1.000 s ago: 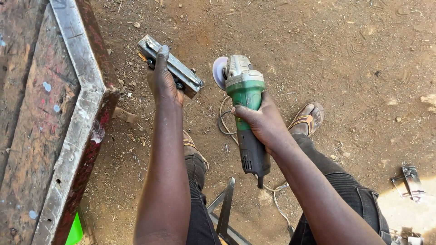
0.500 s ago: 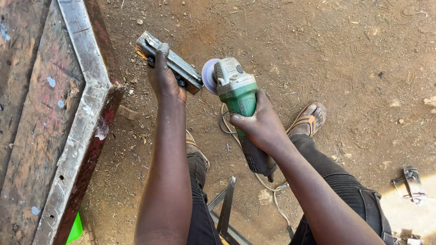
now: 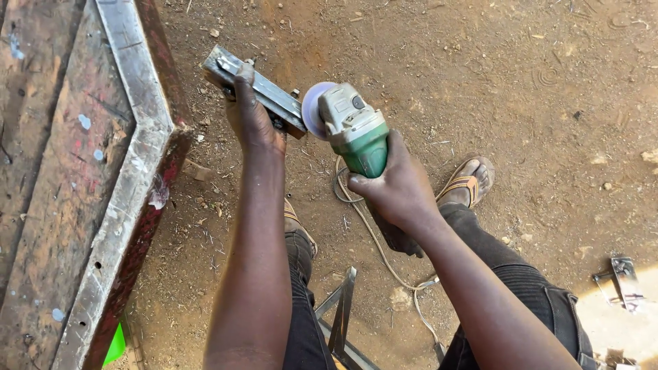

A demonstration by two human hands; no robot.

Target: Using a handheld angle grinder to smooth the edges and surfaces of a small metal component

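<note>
Compared to a moment ago, the green angle grinder (image 3: pixel 356 133) has slid in closer, so its disc (image 3: pixel 310 109) now sits right at the end of the flat metal bar (image 3: pixel 255 90). Left hand (image 3: pixel 252 120) is clamped around that bar, right hand (image 3: pixel 397 188) wrapped tight on the grinder body, both held over the dirt floor (image 3: pixel 534 89).

Outdoor metal workshop: bare dirt floor (image 3: pixel 521 82), welded steel frame (image 3: pixel 130 171) w/ rust paint, angle grinder (image 3: pixel 356 130), metal scraps (image 3: pixel 620 281) lying around.
</note>
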